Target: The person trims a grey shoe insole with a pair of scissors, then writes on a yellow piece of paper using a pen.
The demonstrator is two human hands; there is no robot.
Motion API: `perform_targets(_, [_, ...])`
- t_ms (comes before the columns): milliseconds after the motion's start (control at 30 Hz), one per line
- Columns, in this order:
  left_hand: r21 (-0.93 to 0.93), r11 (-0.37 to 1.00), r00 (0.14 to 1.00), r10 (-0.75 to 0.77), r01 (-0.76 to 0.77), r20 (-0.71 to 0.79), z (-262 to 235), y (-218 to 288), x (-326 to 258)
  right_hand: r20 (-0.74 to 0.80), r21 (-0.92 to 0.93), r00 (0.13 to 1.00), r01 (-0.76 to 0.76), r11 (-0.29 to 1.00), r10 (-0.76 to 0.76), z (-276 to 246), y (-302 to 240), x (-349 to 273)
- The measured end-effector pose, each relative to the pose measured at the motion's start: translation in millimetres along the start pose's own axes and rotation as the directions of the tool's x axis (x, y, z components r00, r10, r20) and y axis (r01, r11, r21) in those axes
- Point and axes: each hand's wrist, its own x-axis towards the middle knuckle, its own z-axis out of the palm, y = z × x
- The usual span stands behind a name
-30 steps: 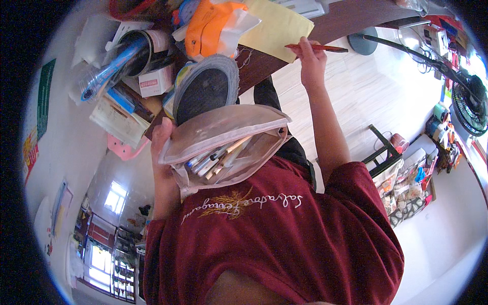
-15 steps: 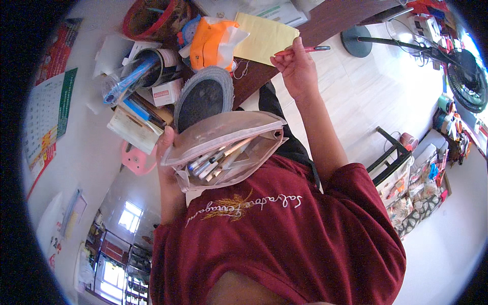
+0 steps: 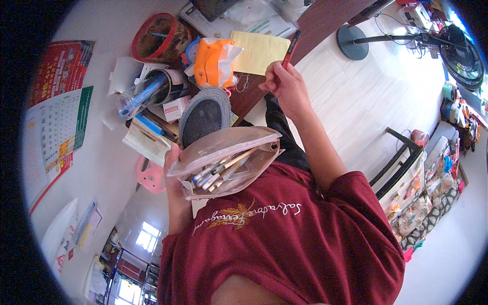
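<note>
My left hand [image 3: 174, 158] grips the left end of a translucent, pale pinkish zip pouch [image 3: 223, 147], held against my front. Its mouth gapes, and several pens and pencils [image 3: 218, 173] lie inside. Above the near edge of the desk, my right hand [image 3: 291, 91] is closed on a slim red pen [image 3: 291, 52] with a dark upper end, which points up and slightly right. A yellow sheet of paper [image 3: 256, 50] lies on the desk just left of that pen. Beyond the pouch is a grey, fringed oval pad-like thing [image 3: 206, 117] with a dark middle.
On the brown desk [image 3: 325, 23] are an orange tissue pack [image 3: 213, 63], a red-rimmed pot [image 3: 155, 38], a dark pen holder [image 3: 170, 84] and a small white box [image 3: 176, 108]. A pink pig-shaped item [image 3: 150, 175] is at the left. A standing fan [image 3: 460, 58] stands at the right.
The red pen has turned from nearly level to nearly upright in my right hand, whose fingers have curled more. My left hand still holds the pouch. The whole view has shifted slightly.
</note>
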Motion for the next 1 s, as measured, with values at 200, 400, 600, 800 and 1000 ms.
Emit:
perform_targets(200, [-0.005, 0.999, 0.999, -0.051, 0.051, -0.019, 8, 4, -8, 0.176, 0.279, 0.983, -0.005, 0.96, -0.046, -2, 2, -12])
perform_targets(400, [0.066, 0.998, 0.998, 0.005, -0.001, -0.058, 3, 1, -14, 0.129, 0.2, 0.988, 0.063, 0.978, -0.09, 3, 1, -20])
perform_targets(600, [0.108, 0.989, 0.995, 0.101, -0.1, -0.006, -8, -6, -15, 0.304, 0.374, 0.943, 0.013, 0.928, -0.136, -18, 5, -5])
perform_targets(800, [-0.057, 0.997, 0.998, -0.056, 0.057, 0.021, -14, -12, -11, 0.246, 0.339, 0.964, 0.009, 0.941, -0.098, -4, -2, -13])
perform_targets(1000, [-0.059, 0.997, 0.998, 0.057, -0.057, 0.011, 0, -4, -16, 0.289, 0.297, 0.953, 0.003, 0.955, -0.093, -4, 1, -9])
